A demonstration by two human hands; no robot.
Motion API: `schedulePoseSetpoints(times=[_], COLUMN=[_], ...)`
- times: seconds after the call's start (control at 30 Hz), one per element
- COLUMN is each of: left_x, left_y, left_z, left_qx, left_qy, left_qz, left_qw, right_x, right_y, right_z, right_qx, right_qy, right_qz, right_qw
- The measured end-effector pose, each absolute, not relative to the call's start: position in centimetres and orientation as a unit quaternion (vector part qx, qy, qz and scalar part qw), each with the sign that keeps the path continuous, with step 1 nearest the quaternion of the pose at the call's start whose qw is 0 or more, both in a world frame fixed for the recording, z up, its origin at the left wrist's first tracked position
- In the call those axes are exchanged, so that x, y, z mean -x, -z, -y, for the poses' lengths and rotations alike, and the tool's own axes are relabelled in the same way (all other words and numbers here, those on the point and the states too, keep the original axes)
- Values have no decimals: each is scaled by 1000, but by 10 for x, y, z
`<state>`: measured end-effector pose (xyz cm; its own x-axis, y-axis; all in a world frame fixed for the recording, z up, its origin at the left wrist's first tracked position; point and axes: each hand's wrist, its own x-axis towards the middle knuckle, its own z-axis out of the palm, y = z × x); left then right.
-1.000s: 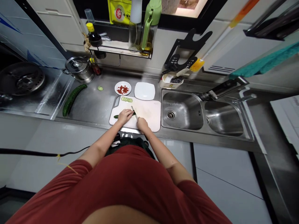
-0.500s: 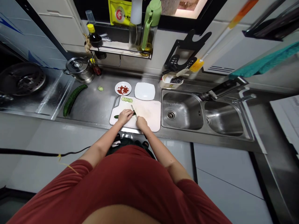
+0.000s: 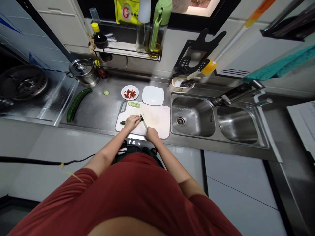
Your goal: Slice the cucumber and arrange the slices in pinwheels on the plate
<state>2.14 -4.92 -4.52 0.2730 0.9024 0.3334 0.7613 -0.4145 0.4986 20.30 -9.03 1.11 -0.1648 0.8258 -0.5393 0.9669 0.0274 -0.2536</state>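
On the white rectangular cutting board (image 3: pixel 157 126), the left hand (image 3: pixel 132 122) arches its fingers over a slim dark-green cucumber length (image 3: pixel 122 122), apparently to keep it from rolling, while the right hand (image 3: pixel 152 134) wraps round the hidden handle of a narrow pale-bladed knife (image 3: pixel 144 123) angled at the cucumber's right end. Thin pale-green slices (image 3: pixel 134 105) overlap in a row along the far edge, seemingly out of the blade's way. Around the board, a brushed-steel counter (image 3: pixel 103 111) carries a whole curved green cucumber (image 3: pixel 77 105) to the left, with a double-basin steel sink (image 3: pixel 193 114) to the right.
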Motion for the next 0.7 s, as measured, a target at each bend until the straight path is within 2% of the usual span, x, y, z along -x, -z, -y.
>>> schedulePoseSetpoints(times=[0.7], left_x=[-21], left_y=[46], left_z=[50], left_qx=[-787], left_qy=[-288], left_qz=[-532], left_qw=[122], right_x=[-184], right_y=[-12], right_z=[63], right_qx=[-639], right_qy=[289], right_qz=[-705], right_qw=[103])
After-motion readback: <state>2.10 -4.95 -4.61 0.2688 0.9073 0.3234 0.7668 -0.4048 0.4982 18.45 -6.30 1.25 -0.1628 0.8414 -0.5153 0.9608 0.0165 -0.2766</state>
